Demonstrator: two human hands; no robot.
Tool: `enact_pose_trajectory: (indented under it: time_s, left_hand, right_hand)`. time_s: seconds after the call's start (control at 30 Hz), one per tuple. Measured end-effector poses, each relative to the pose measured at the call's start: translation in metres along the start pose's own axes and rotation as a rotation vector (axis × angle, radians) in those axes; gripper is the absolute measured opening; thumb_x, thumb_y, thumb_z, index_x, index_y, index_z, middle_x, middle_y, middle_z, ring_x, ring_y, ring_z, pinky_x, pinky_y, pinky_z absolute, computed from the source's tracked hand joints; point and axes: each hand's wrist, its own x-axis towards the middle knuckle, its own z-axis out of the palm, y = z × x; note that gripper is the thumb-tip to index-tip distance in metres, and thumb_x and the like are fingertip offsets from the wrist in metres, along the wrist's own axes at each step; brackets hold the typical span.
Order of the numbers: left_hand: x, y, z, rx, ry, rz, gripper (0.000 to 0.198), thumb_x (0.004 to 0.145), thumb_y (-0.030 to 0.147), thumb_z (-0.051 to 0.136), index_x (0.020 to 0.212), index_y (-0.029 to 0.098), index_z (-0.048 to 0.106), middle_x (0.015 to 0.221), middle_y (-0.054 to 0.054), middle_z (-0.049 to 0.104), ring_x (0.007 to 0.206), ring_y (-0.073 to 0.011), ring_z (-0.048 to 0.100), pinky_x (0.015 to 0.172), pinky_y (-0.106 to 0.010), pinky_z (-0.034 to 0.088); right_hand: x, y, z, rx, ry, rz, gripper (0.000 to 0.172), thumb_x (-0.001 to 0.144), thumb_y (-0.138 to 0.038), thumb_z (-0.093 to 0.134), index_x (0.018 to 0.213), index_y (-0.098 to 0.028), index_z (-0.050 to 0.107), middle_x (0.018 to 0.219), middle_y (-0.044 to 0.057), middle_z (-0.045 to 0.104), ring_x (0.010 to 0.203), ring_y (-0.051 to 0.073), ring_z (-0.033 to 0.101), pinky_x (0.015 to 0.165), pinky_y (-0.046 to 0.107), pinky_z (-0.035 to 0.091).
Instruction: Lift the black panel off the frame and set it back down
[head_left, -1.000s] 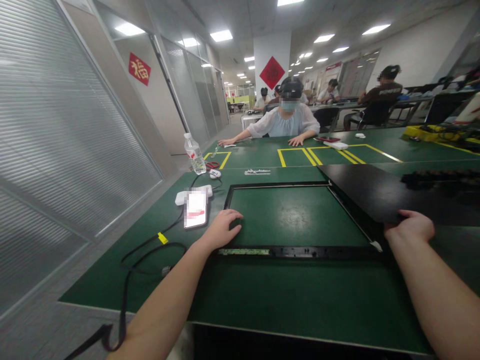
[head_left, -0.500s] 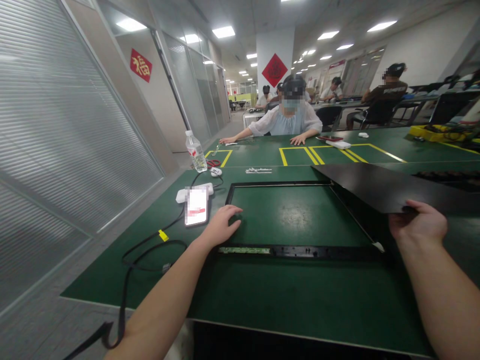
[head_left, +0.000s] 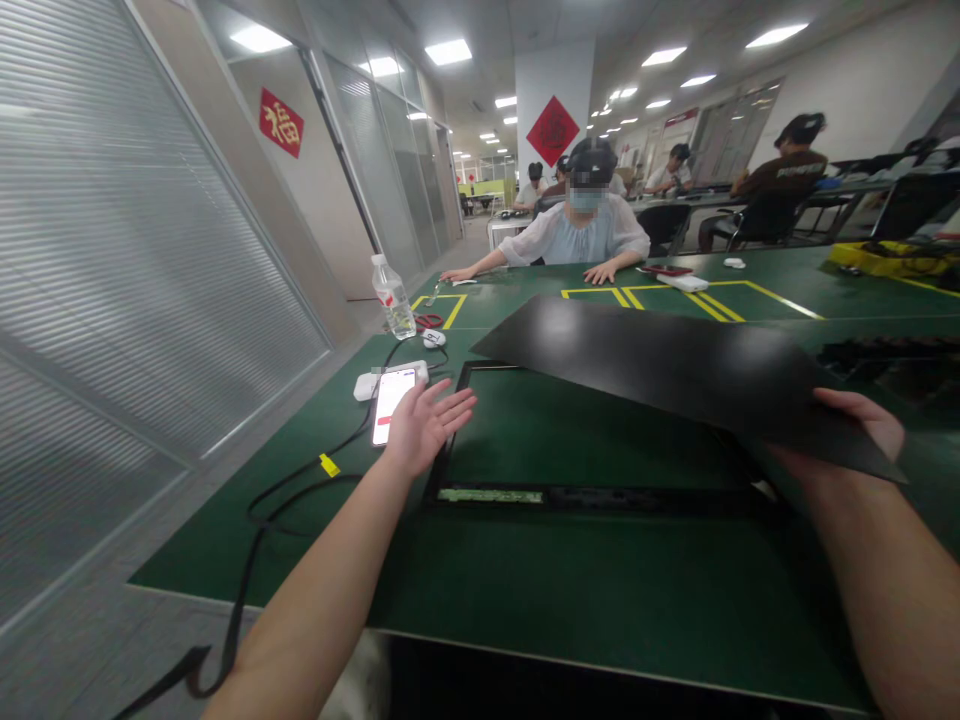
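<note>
A black frame [head_left: 637, 499] lies on the green counter [head_left: 600, 590], left of the right grip [head_left: 874, 414], which clasps the right end of a black panel [head_left: 660, 360] slanting leftward above the frame. The left grip [head_left: 422, 432], released and spread wide, is at the frame's left side. A lit phone [head_left: 383, 420] is just left of that grip; a bottle [head_left: 394, 303] stands beyond it.

1. The thin, glossy black rectangular panel [head_left: 652, 370] hides much of the far side of the black rectangular frame [head_left: 615, 498].
2. It also covers part of the right hand [head_left: 881, 425].
3. Text on the white-screened rectangular smartphone [head_left: 388, 402] is too small to read.
4. Dark, lumpy objects [head_left: 892, 355] at right are too blurred to identify.
</note>
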Motion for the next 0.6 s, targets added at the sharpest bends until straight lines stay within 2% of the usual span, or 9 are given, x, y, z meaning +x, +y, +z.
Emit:
enact_pose_trajectory:
  time_s: [0.1,0.17,0.23,0.3,0.4,0.53,0.6]
  left_hand:
    - [-0.002,0.01,-0.005,-0.087,-0.057,-0.071,0.055,0.102,0.042,0.051,0.145,0.008,0.055,0.106,-0.02,0.08,0.078,-0.0234,0.08,0.067,-0.029,0.064]
    - [-0.003,0.015,-0.008,-0.091,-0.104,-0.038,0.049,0.097,0.033,0.056,0.14,0.01,0.062,0.096,-0.013,0.081,0.064,-0.0189,0.075,0.058,-0.025,0.061]
    - [-0.005,0.018,-0.009,-0.068,-0.137,0.049,0.043,0.088,0.022,0.063,0.129,0.013,0.071,0.097,-0.009,0.082,0.068,-0.019,0.076,0.061,-0.025,0.061]
    - [-0.007,0.021,-0.006,-0.053,-0.143,0.133,0.038,0.079,0.015,0.067,0.116,0.013,0.077,0.102,-0.008,0.083,0.078,-0.0201,0.078,0.068,-0.025,0.062]
    - [-0.007,0.023,-0.003,-0.071,-0.106,0.203,0.031,0.076,0.016,0.071,0.106,0.013,0.08,0.101,-0.007,0.083,0.08,-0.0181,0.077,0.071,-0.022,0.06]
    - [-0.003,0.024,-0.006,-0.085,-0.006,0.21,0.025,0.079,0.021,0.07,0.101,0.014,0.079,0.09,-0.005,0.082,0.076,-0.0184,0.075,0.068,-0.025,0.061]
    - [0.0,0.024,-0.009,-0.078,0.015,0.222,0.027,0.077,0.021,0.068,0.101,0.014,0.079,0.091,-0.006,0.081,0.079,-0.0201,0.075,0.07,-0.026,0.061]
  right_hand:
    - [-0.006,-0.001,0.0,0.071,0.057,0.019,0.013,0.056,-0.021,0.061,0.068,-0.026,0.06,0.08,0.006,0.073,0.086,0.029,0.074,0.079,0.052,0.065]
    - [-0.011,-0.002,0.0,0.01,0.092,0.013,0.017,0.055,-0.016,0.062,0.069,-0.026,0.064,0.073,0.003,0.072,0.076,0.026,0.074,0.077,0.048,0.066]
    - [-0.016,-0.004,0.0,-0.055,0.097,0.087,0.018,0.055,-0.014,0.063,0.068,-0.027,0.065,0.067,0.002,0.07,0.069,0.026,0.073,0.073,0.046,0.067]
    - [-0.02,-0.005,0.003,-0.078,0.03,0.252,0.016,0.058,-0.015,0.064,0.069,-0.026,0.066,0.066,0.003,0.071,0.068,0.028,0.074,0.069,0.047,0.067]
    - [-0.026,-0.005,0.01,-0.08,-0.099,0.446,0.014,0.061,-0.017,0.064,0.073,-0.024,0.068,0.069,0.007,0.074,0.069,0.031,0.075,0.063,0.045,0.066]
    - [-0.031,-0.003,0.018,-0.165,-0.142,0.512,0.015,0.063,-0.016,0.067,0.076,-0.022,0.069,0.067,0.007,0.074,0.057,0.026,0.07,0.05,0.036,0.059]
    - [-0.032,-0.001,0.019,-0.242,-0.187,0.542,0.014,0.065,-0.018,0.068,0.078,-0.022,0.07,0.071,0.009,0.075,0.056,0.026,0.07,0.05,0.036,0.058]
